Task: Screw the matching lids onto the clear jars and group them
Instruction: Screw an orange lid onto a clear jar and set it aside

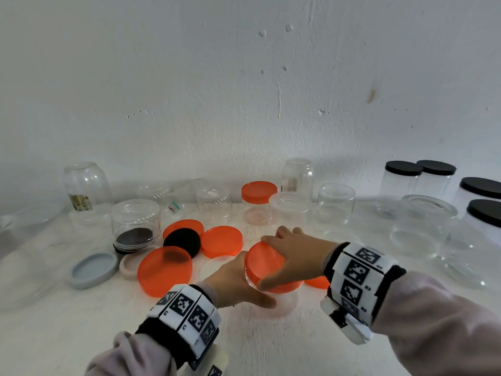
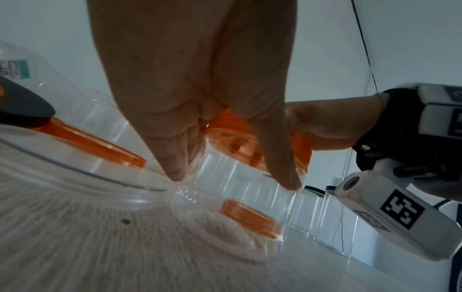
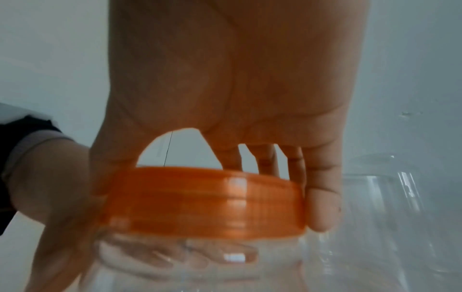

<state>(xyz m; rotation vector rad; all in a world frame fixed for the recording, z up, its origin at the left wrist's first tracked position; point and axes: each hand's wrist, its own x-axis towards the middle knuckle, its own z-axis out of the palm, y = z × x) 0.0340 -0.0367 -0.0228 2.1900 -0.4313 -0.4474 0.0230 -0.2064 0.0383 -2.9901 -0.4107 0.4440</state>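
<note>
low in the frame's centre, a translucent orange lid [image 1: 267, 263] caps a clear jar [image 1: 282, 301]; left hand [image 1: 235, 283] wraps the jar, right hand [image 1: 296, 256] grips the lid's rim.

Both forearms are covered by pale pinkish-grey long sleeves [image 1: 444, 316] with ribbed cuffs. Each wrist carries a black fabric strap fitted with a band of white rectangular plates [image 1: 357, 270], each plate printed with a black-and-white square fiducial marker. A white camera housing [image 2: 390, 213] with a round dark lens and its own marker hangs below the right wrist band. The hands are bare.
</note>
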